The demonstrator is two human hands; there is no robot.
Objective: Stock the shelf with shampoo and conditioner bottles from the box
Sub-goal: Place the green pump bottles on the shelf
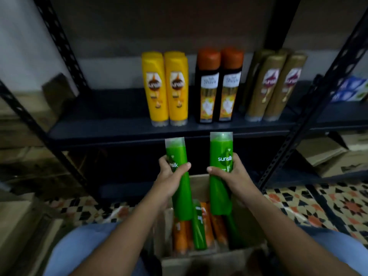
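Box: at bottom centre we see orange and green bottles
Left hand: fingers grasping left green bottle
Right hand: fingers grasping right green bottle; both below the shelf

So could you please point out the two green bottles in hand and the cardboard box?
Left green bottle (176, 156), head view, upper body above the fingers.
Right green bottle (221, 150), head view, body above the logo.
Cardboard box (201, 261), head view, near wall.
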